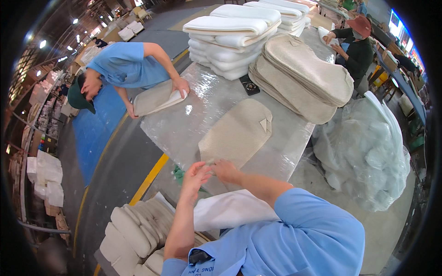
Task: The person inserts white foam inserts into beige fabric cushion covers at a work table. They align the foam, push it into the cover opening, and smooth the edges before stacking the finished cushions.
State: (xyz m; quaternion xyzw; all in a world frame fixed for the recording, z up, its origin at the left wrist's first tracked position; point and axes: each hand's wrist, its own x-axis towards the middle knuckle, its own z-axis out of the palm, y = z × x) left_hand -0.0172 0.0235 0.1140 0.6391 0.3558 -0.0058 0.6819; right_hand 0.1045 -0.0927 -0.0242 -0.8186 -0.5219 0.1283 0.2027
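Note:
A long beige fabric cover [239,131] with rounded ends lies flat on the plastic-wrapped table, a small folded flap near its far right corner. My right hand [226,171] is closed on the cover's near edge. Beside it, my left hand [194,178] has bent fingers pinched at the same edge, by the near left corner; the fingertips are partly hidden. Between my forearms and body, a white padded sheet [235,209] rests at the table's near edge. A bit of green material [178,174] shows just left of my left hand.
Tall stacks of white pads [230,34] and beige covers [301,78] stand on the far table, beside a small black object [249,85]. A co-worker at left handles a beige cover [159,97]; another works at far right. Filled beige pieces [133,234] sit lower left, clear plastic bags [363,147] right.

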